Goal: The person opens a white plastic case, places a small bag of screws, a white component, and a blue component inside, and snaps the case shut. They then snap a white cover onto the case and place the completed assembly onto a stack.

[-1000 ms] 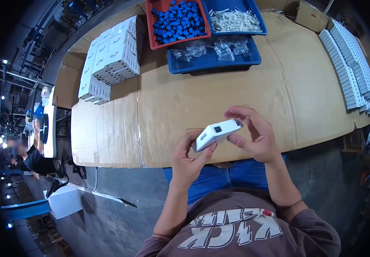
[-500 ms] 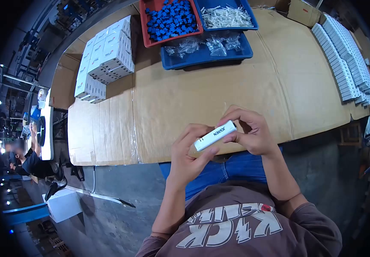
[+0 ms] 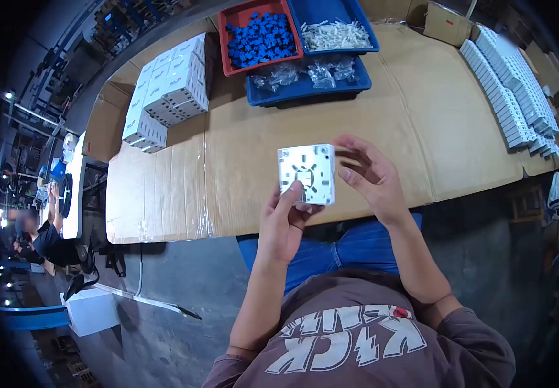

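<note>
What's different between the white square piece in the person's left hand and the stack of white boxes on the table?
The white square piece is a single item; the stack of white boxes holds many.
The piece is held up in the left hand; the stack rests on the cardboard-covered table.
The piece shows a slotted face; the stack's tops look smooth, with small printed marks.
Both are mainly white.
</note>
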Demonstrator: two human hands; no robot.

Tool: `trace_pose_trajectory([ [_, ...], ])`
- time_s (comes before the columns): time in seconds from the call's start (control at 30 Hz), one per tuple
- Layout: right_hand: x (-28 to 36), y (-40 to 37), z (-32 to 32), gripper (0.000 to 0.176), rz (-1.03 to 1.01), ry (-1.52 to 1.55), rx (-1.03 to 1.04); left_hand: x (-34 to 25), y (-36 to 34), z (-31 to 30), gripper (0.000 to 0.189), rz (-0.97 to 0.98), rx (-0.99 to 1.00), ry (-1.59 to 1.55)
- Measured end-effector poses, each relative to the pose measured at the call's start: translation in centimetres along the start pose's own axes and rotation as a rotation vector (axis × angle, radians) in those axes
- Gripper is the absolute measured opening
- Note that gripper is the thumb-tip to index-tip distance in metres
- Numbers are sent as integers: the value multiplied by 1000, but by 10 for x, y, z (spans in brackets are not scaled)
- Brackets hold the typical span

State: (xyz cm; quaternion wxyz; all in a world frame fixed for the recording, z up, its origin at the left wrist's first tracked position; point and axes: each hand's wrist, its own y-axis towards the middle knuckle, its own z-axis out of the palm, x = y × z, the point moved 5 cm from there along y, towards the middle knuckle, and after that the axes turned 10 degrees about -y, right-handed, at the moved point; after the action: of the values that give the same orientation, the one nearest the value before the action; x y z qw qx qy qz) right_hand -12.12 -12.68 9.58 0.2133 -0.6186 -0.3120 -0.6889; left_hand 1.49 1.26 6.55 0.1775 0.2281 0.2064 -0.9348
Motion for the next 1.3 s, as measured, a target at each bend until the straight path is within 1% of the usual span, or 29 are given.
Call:
trace_pose_trajectory([
  [0.1, -3, -21, 9, 69, 70, -48, -35, -6, -12, 16, 38, 408, -7, 262],
  [0.13, 5, -27, 15, 85, 114, -59, 17, -5, -17, 15, 47, 450, 40, 364],
  [0.23, 21, -45, 34, 103, -58, -137, 40, 11, -34, 27, 52, 631, 365, 522],
  [0.27, 27, -46, 40, 113, -104, -78, 45, 16, -37, 32, 58, 644, 478, 580],
  [0.3, 30, -46, 40, 112, -129, -73, 42, 21, -39, 37, 65, 687, 472, 681],
  [0.37, 35, -46, 36, 110, -172, -60, 27, 26, -46, 42, 76, 680, 425, 742],
  [0.4, 41, -45, 33, 104, -217, -78, 36, 26, -48, 44, 80, 704, 433, 775],
  [0.47, 42, -43, 26, 102, -296, -147, 35, 24, -51, 46, 88, 746, 451, 838],
  [0.53, 40, -40, 14, 100, -337, -192, 16, 25, -53, 43, 90, 561, 306, 836],
  [0.57, 37, -37, 3, 97, -296, -271, 10, 28, -52, 41, 90, 460, 258, 831],
  [0.63, 31, -29, -21, 96, -275, -557, 32, 34, -41, 21, 81, 212, 92, 945],
  [0.7, 7, -30, -50, 98, -133, -605, 7, 34, -35, 4, 66, 285, 156, 1158],
  [0.8, -26, -25, -95, 101, 65, -612, -21, 37, -28, -5, 55, 321, 145, 1169],
  [0.87, -30, -27, -131, 101, 157, -550, -72, 42, -18, -7, 52, 318, 139, 1164],
  [0.97, -40, -20, -190, 99, 93, -550, -248, 55, 2, 3, 45, 356, 158, 1193],
  [1.0, -37, -16, -210, 98, 106, -596, -312, 60, 11, 6, 43, 361, 177, 1219],
  [1.03, -34, -10, -230, 100, 41, -664, -365, 65, 21, 14, 41, 366, 195, 1246],
  [1.07, -34, -4, -252, 102, -22, -730, -417, 72, 28, 22, 35, 373, 183, 1243],
  [1.1, -33, 3, -274, 105, -84, -798, -468, 80, 37, 33, 34, 393, 212, 1257],
  [1.2, -13, 27, -333, 103, -39, -1120, -589, 99, 60, 52, 32, 440, 278, 1321],
  [1.3, -16, 60, -395, 105, 28, -1072, -655, 117, 83, 68, 31, 499, 337, 1399],
])
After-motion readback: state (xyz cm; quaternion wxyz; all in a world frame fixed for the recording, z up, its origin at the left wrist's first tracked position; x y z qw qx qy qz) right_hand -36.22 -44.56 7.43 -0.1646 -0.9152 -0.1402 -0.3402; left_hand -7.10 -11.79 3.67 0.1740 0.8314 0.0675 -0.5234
